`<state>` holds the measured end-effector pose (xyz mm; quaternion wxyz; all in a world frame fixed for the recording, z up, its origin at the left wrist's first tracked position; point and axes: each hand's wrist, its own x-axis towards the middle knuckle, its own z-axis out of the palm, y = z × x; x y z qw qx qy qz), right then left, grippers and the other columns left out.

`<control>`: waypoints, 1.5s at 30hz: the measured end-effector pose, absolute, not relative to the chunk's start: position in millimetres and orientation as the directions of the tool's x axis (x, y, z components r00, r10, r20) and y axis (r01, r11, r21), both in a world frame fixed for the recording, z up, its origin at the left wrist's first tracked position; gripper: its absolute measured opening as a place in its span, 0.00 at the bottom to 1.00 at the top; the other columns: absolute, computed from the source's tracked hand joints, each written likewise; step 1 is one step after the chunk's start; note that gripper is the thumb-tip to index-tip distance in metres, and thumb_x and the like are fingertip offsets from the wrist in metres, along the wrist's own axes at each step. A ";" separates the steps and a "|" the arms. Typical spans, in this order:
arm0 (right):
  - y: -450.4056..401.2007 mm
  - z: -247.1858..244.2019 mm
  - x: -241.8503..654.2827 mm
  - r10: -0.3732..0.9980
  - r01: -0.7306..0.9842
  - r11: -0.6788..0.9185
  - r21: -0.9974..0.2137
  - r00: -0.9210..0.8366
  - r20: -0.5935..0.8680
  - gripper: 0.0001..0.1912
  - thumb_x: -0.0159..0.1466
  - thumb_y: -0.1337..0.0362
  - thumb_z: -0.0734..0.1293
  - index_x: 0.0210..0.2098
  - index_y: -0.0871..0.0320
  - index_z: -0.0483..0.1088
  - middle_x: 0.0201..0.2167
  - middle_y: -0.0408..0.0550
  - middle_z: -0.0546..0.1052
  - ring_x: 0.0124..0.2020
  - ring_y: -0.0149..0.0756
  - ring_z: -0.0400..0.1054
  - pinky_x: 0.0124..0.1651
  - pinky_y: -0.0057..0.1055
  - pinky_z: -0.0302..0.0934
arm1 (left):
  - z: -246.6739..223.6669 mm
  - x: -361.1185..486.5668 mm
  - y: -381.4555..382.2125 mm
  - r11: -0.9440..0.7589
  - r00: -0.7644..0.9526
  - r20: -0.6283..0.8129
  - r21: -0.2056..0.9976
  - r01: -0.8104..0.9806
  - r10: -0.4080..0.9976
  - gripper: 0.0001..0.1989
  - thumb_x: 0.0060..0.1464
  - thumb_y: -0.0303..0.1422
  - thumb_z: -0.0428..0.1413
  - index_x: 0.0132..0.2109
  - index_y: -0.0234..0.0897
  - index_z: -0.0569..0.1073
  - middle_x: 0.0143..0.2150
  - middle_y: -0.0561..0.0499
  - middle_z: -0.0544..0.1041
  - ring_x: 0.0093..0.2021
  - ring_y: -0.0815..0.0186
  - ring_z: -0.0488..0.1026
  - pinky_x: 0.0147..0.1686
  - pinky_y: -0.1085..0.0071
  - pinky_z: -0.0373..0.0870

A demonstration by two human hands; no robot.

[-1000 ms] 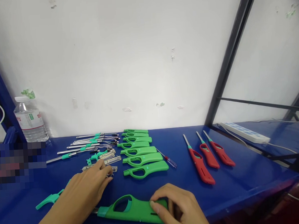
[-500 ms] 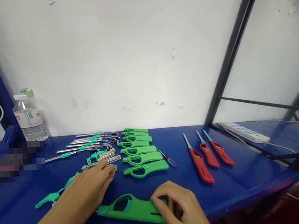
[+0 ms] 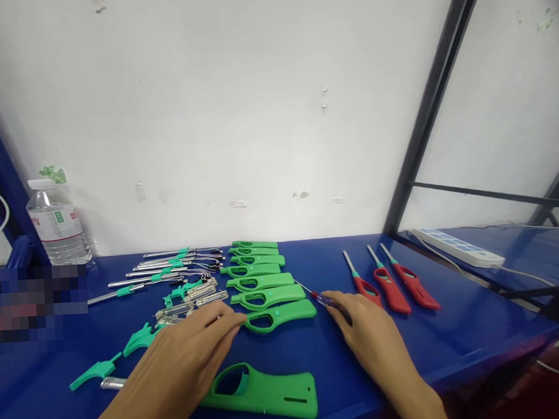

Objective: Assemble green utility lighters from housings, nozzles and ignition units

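Observation:
The fingers of my left hand are pinched on the front end of the nearest green lighter casing half in a row of similar ones. My right hand closes round the handle of a small screwdriver, whose thin shaft points up and left. Below my hands lies a larger-looking green lighter, its front part hidden behind my left forearm. A metal tube end shows on the other side of that arm. Teal triggers and clear fuel tanks lie left of the row.
Several metal lighter tubes with wires lie at the back left. Three red lighters rest on the right, one partly behind my right hand. A water bottle stands at far left. A power strip lies far right, beyond a dark post.
My right hand has let go of the green lighter in front and moved up and right onto the screwdriver. My left hand has moved right from the clear tanks to the nearest casing half.

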<state>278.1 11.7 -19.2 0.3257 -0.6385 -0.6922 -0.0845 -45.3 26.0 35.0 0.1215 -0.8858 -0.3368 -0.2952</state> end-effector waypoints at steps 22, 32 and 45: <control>-28.4 107.8 219.7 0.483 0.536 0.710 -0.457 0.101 0.870 0.10 0.76 0.62 0.72 0.38 0.51 0.81 0.33 0.39 0.84 0.22 0.26 0.72 0.23 0.22 0.66 | 33.9 -15.5 8.6 -0.849 0.508 0.698 0.294 0.439 0.505 0.15 0.77 0.35 0.51 0.43 0.46 0.82 0.40 0.57 0.88 0.37 0.69 0.87 0.39 0.82 0.79; -21.3 102.0 219.2 0.504 0.483 0.736 -0.473 0.074 0.860 0.07 0.75 0.65 0.73 0.39 0.51 0.82 0.34 0.37 0.86 0.22 0.25 0.72 0.26 0.20 0.69 | 37.6 -15.9 7.7 -0.761 0.430 0.646 0.403 0.509 0.631 0.14 0.74 0.39 0.53 0.48 0.49 0.85 0.37 0.55 0.88 0.27 0.67 0.83 0.30 0.77 0.80; -17.8 102.5 212.2 0.476 0.542 0.742 -0.395 -0.012 0.879 0.06 0.75 0.67 0.73 0.40 0.52 0.81 0.33 0.33 0.86 0.21 0.22 0.71 0.32 0.18 0.70 | 32.4 -14.2 4.8 -0.774 0.414 0.671 0.415 0.478 0.615 0.09 0.70 0.38 0.59 0.47 0.49 0.86 0.34 0.57 0.88 0.25 0.68 0.82 0.25 0.79 0.78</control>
